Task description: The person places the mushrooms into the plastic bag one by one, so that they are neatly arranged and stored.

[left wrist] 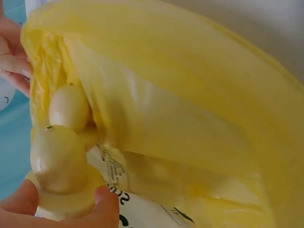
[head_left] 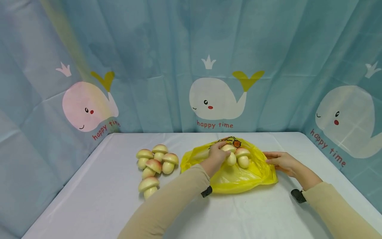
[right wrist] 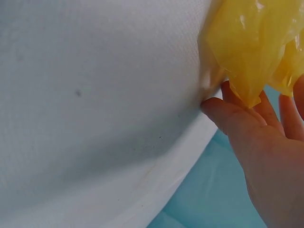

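Note:
My left hand (head_left: 217,156) holds a toy mushroom (head_left: 231,159) over the mouth of a yellow plastic bag (head_left: 235,187). In the left wrist view, thumb and fingers grip the cap's edge, with the pale stem (left wrist: 59,159) facing the camera. A second mushroom (head_left: 243,161) lies inside the bag, right beside the held one. At the bag's right end is my right hand (head_left: 282,162), its fingers fairly straight against the plastic. The right wrist view shows these fingers (right wrist: 237,118) under a crumpled corner of the bag (right wrist: 247,52).
Left of the bag, several more cream mushrooms with reddish caps, one of them nearest the front (head_left: 148,186), lie clustered on the white tabletop (head_left: 89,202). Behind the table hangs a blue curtain (head_left: 155,99) printed with whales.

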A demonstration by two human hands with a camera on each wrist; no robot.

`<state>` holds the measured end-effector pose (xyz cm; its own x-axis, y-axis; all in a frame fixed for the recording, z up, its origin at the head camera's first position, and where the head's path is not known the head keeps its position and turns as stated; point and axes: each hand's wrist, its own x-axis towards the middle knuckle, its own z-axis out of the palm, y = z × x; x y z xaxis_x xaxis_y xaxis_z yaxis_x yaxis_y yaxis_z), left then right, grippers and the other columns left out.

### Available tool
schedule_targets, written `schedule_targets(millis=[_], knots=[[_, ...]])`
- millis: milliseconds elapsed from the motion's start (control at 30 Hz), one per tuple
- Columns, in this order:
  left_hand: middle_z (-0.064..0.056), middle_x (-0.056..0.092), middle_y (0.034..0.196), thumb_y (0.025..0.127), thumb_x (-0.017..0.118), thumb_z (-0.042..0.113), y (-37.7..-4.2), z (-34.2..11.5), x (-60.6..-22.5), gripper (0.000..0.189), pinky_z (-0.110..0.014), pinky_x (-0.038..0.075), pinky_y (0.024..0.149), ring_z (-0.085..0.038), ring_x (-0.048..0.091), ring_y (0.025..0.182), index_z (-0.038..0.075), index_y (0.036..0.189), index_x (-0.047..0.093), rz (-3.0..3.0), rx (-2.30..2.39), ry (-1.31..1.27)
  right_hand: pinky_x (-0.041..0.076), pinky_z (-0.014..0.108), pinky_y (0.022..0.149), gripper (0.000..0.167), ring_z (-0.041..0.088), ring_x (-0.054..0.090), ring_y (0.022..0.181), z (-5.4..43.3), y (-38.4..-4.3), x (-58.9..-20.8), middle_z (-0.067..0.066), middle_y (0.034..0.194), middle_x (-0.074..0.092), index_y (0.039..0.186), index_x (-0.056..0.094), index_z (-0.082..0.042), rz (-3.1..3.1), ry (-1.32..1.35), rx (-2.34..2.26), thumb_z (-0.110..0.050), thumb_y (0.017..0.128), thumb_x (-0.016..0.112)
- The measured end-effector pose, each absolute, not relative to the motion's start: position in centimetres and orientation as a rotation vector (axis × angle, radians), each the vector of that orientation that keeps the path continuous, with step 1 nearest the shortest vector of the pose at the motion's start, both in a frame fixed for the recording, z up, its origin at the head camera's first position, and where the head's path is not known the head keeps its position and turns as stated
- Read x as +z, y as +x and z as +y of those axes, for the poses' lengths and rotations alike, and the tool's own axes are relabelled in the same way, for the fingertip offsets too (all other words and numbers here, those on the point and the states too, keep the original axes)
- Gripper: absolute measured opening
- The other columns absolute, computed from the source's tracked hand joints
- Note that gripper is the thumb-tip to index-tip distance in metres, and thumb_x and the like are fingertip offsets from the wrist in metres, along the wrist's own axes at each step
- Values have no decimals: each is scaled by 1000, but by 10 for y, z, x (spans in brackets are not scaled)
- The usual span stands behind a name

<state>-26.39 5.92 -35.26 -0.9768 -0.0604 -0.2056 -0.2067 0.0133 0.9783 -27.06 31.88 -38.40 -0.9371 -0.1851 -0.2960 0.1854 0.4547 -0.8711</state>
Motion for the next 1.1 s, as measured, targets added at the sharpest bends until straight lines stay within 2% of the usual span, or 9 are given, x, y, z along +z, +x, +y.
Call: schedule_targets(millis=[200,400,767,967,1100], knots=[[-17,53,134,86,64,-14,-268,56,-358,48,-36,52,89,-34,52,120,6,129,62,2172,2085,-309,43,47,101,59,36,45,125,320,-271,-383,31,150,28,147,29,9,2363,10,-1465,-11,99,56],[-16,55,130,84,64,-15,-271,56,-362,47,-35,51,89,-33,54,117,4,126,64,2231,2025,-311,43,46,101,58,35,46,124,319,-271,-382,32,150,29,147,30,9,2362,19,-1457,-11,99,57],[-16,58,127,83,64,-17,-278,58,-369,49,-35,53,86,-31,56,113,4,127,63,2290,1917,-288,37,52,105,58,43,38,130,317,-272,-382,32,150,27,147,29,9,2364,27,-1438,-11,99,56],[-16,55,133,82,62,-20,-286,57,-374,52,-35,51,89,-32,54,118,5,128,64,2287,1892,-292,37,52,105,59,42,39,130,316,-273,-382,32,150,28,147,30,9,2357,31,-1440,-11,99,57],[-15,51,140,78,56,-26,-289,54,-374,62,-31,51,85,-30,50,123,7,130,63,2255,1904,-291,38,51,104,59,41,41,129,315,-273,-382,32,150,29,146,30,10,2356,27,-1441,-11,98,57]])
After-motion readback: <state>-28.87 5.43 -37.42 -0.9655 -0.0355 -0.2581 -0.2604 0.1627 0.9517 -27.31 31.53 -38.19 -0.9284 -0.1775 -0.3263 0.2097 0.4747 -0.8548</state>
